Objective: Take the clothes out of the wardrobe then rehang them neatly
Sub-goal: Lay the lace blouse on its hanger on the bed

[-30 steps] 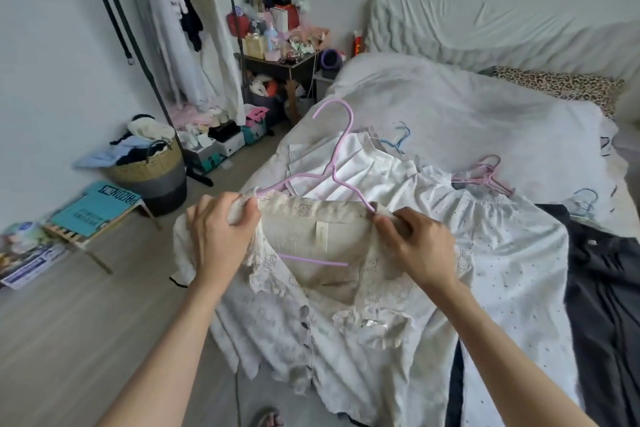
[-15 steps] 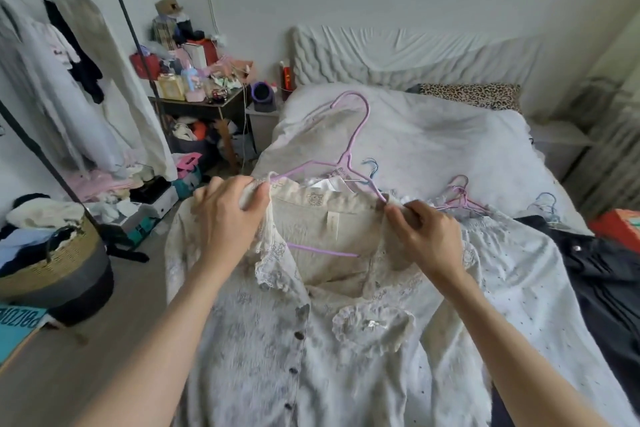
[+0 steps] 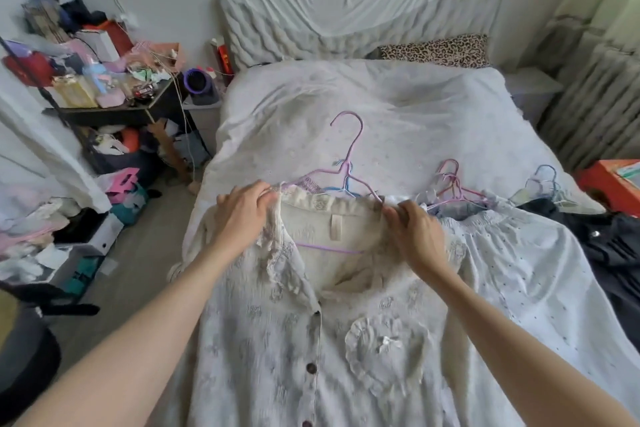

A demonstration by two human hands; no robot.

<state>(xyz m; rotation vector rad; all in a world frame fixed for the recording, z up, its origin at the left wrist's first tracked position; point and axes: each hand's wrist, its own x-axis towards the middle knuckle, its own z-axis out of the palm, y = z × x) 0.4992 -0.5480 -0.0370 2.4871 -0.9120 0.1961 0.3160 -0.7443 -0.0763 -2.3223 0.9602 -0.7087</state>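
Both hands are on a cream lace blouse [image 3: 311,340] that lies face up across the foot of the bed [image 3: 346,107], buttons down the front and a round ruffled patch with a little bow on the chest. The left hand [image 3: 242,215] has its fingers curled over the left shoulder of the blouse, pinching the fabric right at the collar edge. The right hand [image 3: 415,236] does the same on the other shoulder, fingertips bunched tight on the cloth where the hanger arm goes in.

There's a purple hanger [image 3: 349,149] inside the blouse: its hook sticks up past the collar toward the headboard, and you can see the bottom bar through the open neck. Whether the fingers also have hold of the hanger wire under the fabric, I can't tell.

Just beside the blouse on the right lies a white dotted garment [image 3: 519,270] with a pink hanger [image 3: 450,180] at its top. A blue hanger [image 3: 343,187] pokes out right behind the blouse collar, and another pale blue hanger [image 3: 545,180] sits further right. Something dark, a black garment [image 3: 609,246], is spread at the right edge of the bed.

A leopard print pillow [image 3: 436,50] rests up by the headboard. Left of the bed stands a small black table [image 3: 114,111] piled with bottles and clutter, with boxes and clothes heaped on the floor below it. A radiator [image 3: 595,107] runs along the right wall.
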